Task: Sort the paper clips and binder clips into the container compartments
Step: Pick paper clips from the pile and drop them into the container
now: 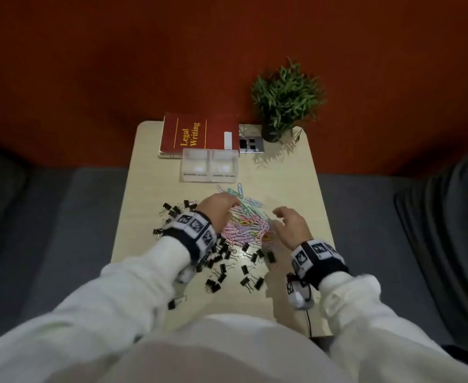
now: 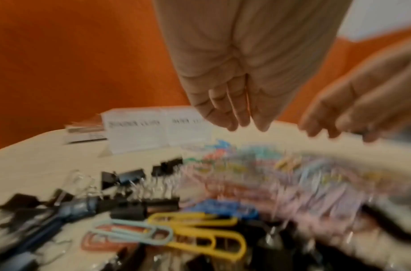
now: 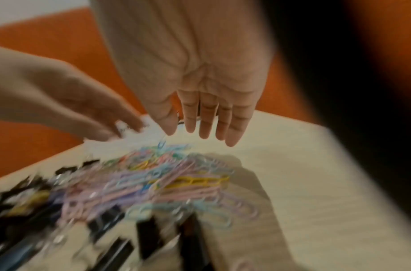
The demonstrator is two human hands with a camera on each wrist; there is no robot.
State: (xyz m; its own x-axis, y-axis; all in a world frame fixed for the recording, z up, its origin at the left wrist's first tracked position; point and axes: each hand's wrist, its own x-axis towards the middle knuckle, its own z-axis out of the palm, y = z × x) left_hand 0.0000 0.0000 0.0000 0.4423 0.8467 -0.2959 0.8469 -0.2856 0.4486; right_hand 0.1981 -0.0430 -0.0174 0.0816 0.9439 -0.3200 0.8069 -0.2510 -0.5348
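- Closest to us, black binder clips [image 1: 221,268] lie scattered on the near part of the small table [image 1: 296,186].
- Past them we see a heap of pink, blue and yellow paper clips [image 1: 250,226] in the middle.
- The clear container [image 1: 210,165] stands farther back, just in front of a red book [image 1: 197,134].
- The table's right side is bare.
- Our left hand [image 1: 218,214] hangs over the heap, fingers straight, holding nothing.
- Our right hand [image 1: 292,226] floats beside it, fingers spread and loose.
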